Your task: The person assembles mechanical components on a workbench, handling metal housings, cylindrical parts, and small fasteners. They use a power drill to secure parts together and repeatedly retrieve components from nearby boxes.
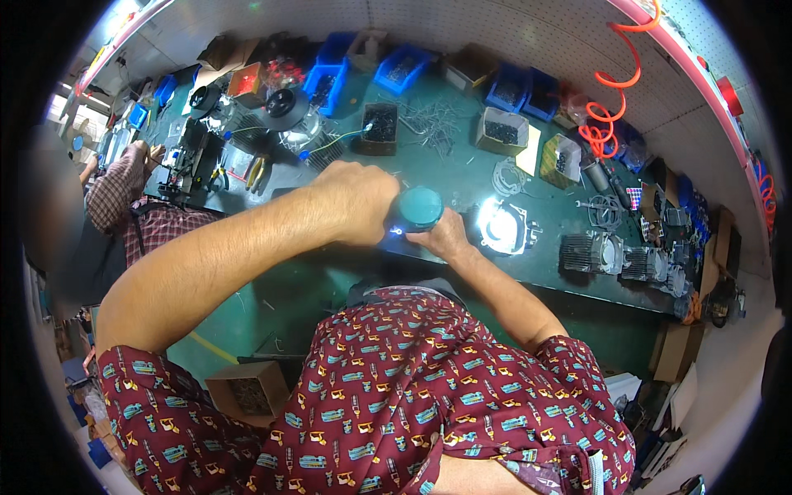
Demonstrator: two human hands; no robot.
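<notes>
A teal, round-ended tool (421, 206), with the look of a power driver seen from its back end, stands over the front edge of the green bench. My left hand (363, 200) is closed against its left side, the fingers mostly hidden behind the knuckles. Under its lower right edge, my right hand (445, 236) is curled with fingers pressed together; what lies in them is hidden. A small bluish light shows between the hands. Right of them, a brightly lit metal housing (505, 228) with a round opening lies on the bench.
Finned metal housings (591, 252) stand at the right. Blue bins (403, 69) and a box of dark small parts (380, 130) line the back, near loose thin pieces. Pliers (256, 173) lie left. A red coiled hose (617, 82) hangs at right. Another person (124, 190) sits at far left.
</notes>
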